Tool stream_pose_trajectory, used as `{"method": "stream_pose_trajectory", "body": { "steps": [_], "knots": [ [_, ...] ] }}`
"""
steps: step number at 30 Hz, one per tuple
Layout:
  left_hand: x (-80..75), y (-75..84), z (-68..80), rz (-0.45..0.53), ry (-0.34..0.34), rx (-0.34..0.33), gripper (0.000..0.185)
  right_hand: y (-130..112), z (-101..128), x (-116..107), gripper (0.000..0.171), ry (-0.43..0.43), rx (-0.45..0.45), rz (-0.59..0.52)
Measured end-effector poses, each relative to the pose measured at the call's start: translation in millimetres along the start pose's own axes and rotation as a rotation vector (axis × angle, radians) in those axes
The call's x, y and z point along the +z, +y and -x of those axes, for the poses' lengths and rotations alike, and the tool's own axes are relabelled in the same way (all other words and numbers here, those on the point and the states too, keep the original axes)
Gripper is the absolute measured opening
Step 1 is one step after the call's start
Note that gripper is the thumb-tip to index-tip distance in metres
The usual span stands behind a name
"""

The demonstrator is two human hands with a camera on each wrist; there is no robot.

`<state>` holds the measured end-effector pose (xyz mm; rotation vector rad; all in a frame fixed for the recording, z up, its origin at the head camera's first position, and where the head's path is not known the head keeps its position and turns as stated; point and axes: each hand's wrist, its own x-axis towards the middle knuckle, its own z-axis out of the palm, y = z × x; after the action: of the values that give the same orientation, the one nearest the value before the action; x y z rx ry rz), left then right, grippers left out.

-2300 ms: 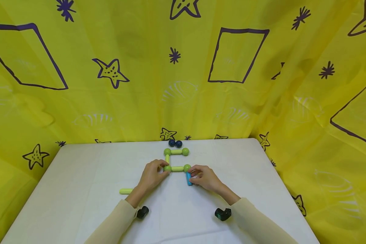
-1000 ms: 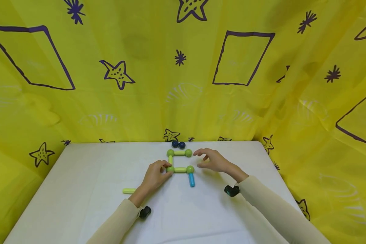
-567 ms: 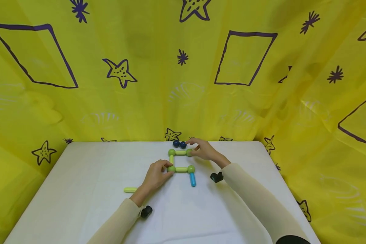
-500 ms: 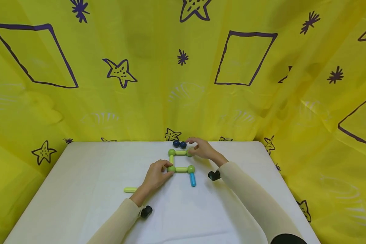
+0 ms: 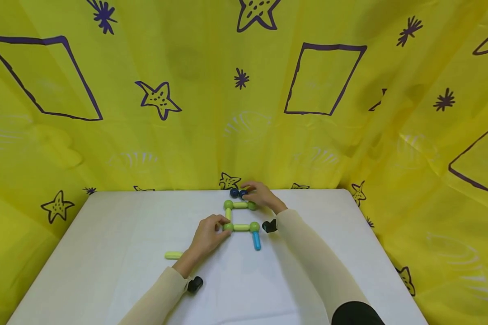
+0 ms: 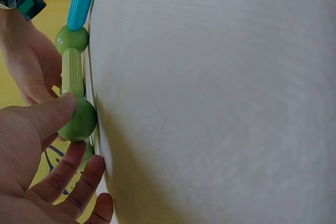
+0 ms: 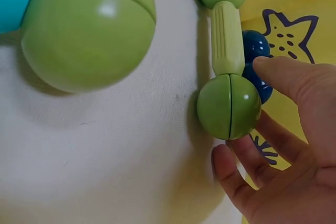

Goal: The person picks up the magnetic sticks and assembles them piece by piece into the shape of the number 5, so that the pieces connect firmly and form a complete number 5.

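My left hand (image 5: 206,234) pinches the green ball (image 6: 84,121) at the near-left corner of a frame of green sticks and balls, thumb on top and fingertips underneath. Around the right-hand dark blue ball (image 5: 243,194) at the back, my right hand (image 5: 262,195) has its thumb in front and its index finger raised behind. In the right wrist view the thumb tip overlaps the dark blue balls, and the lower fingers lie beside the far-right green ball (image 7: 229,107). A blue stick (image 5: 256,241) joins the near-right green ball (image 5: 254,227) and points toward me.
A second dark blue ball (image 5: 234,193) sits left of the first near the table's back edge. One loose light green stick (image 5: 173,255) lies by my left wrist. Yellow patterned cloth (image 5: 187,135) hangs behind the white table (image 5: 118,253).
My right hand has let go of the blue stick, now attached to the near-right ball, and moved back and left to the dark blue balls. My left hand keeps its hold on the green ball.
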<state>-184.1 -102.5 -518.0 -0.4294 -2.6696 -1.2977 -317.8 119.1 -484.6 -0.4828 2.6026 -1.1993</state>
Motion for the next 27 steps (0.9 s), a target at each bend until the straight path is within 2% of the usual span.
{"method": "stream_pose_trajectory", "body": {
  "steps": [8,27],
  "knots": [
    [0.3,-1.8,0.2,-0.003,0.017,0.022,0.022,0.1,1.0,2.1,0.040,0.003,-0.011,-0.028],
    [2.9,-1.6,1.2,-0.001,0.018,0.016,0.021,3.7,0.4,4.4,0.036,0.037,0.019,-0.015]
  ]
}}
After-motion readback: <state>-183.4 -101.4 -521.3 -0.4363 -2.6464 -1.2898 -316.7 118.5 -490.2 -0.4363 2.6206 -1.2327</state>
